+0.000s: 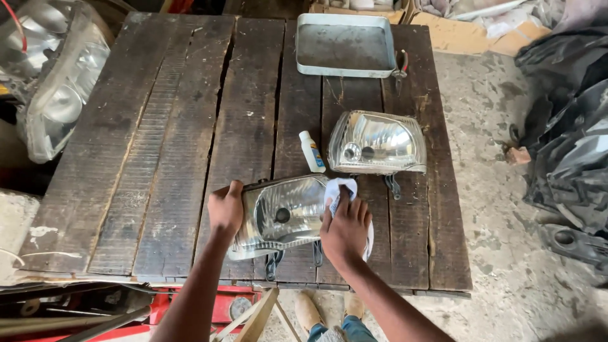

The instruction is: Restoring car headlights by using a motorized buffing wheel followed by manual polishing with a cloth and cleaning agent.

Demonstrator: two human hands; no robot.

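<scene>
- The left hand [225,210], low and left of centre in the frame, grips the left end of a headlight [282,216], thumb on the top edge and fingers curled round the side.
- That headlight lies lens-up on the near edge of a wooden table [171,158], its black mounting tabs hanging past the bottom edge of the planks.
- The right hand [345,228], just right of bottom centre, presses a white cloth [340,188] against the headlight's right end; its fingers are bent down over the cloth, holding it flat to the lens.
- Part of the cloth shows above the fingertips and another fold peeks out to the right of the wrist.
- A second headlight [378,142] sits just above and right of the first, apart from it, reflector facing up.
- A small white bottle [311,152] with a blue label lies between the two headlights, touching neither as far as the view shows.
- A shallow metal tray [345,45] rests at the top centre of the table, with red-handled pliers [401,66] beside its right rim.
- A third, larger headlamp unit [54,82] is propped in the upper left of the frame, off the table.
- Black car body parts [563,145] are piled on the concrete floor along the right edge.
</scene>
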